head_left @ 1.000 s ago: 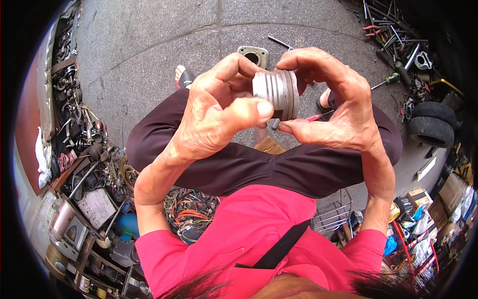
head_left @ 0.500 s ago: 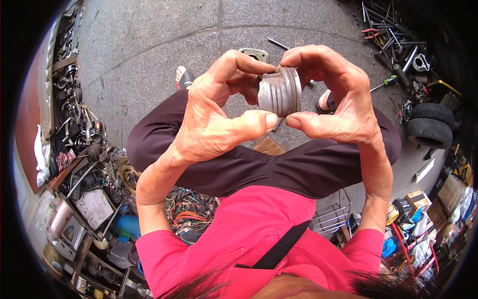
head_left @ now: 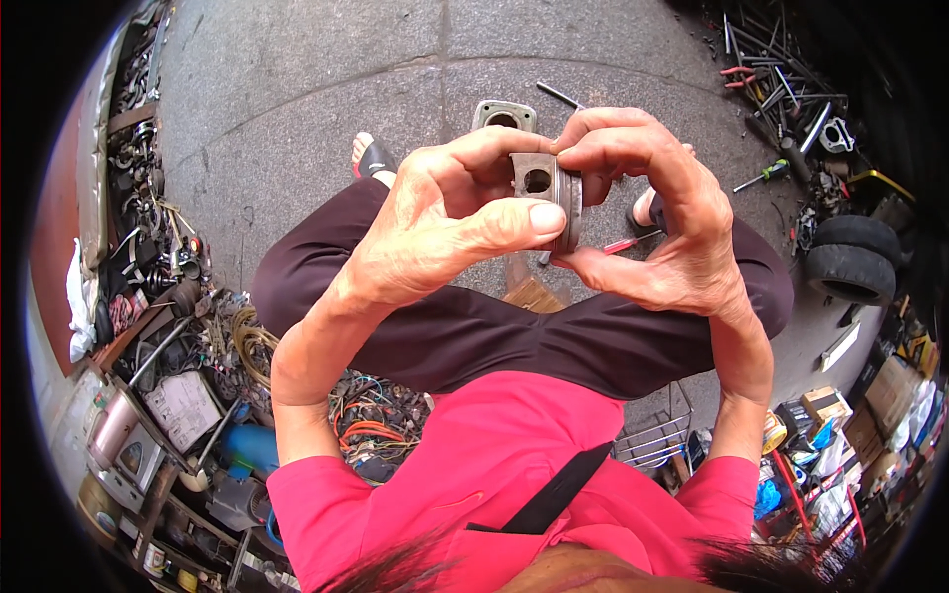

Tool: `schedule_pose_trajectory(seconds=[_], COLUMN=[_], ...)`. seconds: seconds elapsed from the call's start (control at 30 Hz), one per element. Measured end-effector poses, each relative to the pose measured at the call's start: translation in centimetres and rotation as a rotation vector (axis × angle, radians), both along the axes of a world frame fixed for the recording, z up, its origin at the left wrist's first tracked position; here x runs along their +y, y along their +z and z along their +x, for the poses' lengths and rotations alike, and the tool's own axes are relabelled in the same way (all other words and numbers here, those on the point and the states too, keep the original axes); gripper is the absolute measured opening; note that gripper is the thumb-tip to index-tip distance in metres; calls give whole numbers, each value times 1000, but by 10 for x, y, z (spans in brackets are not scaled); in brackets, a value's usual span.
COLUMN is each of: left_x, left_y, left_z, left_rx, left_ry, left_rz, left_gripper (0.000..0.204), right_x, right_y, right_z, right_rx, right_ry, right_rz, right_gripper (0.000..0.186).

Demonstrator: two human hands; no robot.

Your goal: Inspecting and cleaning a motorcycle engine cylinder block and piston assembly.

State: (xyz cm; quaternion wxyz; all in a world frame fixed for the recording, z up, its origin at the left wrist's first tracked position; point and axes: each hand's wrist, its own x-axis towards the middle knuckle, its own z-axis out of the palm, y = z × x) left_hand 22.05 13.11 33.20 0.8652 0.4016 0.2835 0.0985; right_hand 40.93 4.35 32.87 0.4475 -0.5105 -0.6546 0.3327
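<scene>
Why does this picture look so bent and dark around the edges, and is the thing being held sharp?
In the head view, the fisheye lens curves the line across the floor and leaves black corners; also in the head view, the metal piston between the left hand and right hand looks fairly sharp.

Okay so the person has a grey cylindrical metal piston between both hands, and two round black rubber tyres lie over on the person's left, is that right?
Not quite: the two round black rubber tyres lie on the person's right, as the head view shows. The grey cylindrical metal piston is indeed between the left hand and right hand.
</scene>
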Motion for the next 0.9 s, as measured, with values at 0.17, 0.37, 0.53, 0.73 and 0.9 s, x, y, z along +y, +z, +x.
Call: schedule_pose_trajectory(seconds=[0.17, 0.37, 0.53, 0.73, 0.9], left_x=[-6, -9, -15, -14, -14], left_y=[-14, -19, -20, -19, -21], left_z=[-1, 1, 3, 1, 1], left_rx=[41, 69, 83, 164, 157], left_ry=[118, 206, 271, 167, 177], left_rz=[293, 604, 701, 766, 733], left_gripper=[53, 55, 55, 59, 64], right_x=[3, 1, 1, 0, 2], right_y=[-1, -3, -1, -15, -15], right_z=[2, 3, -1, 1, -3], right_rx=[110, 239, 308, 251, 188], right_ry=[-40, -132, -122, -106, -122], right_rz=[-45, -295, -413, -330, -126], right_gripper=[54, 33, 27, 21, 16])
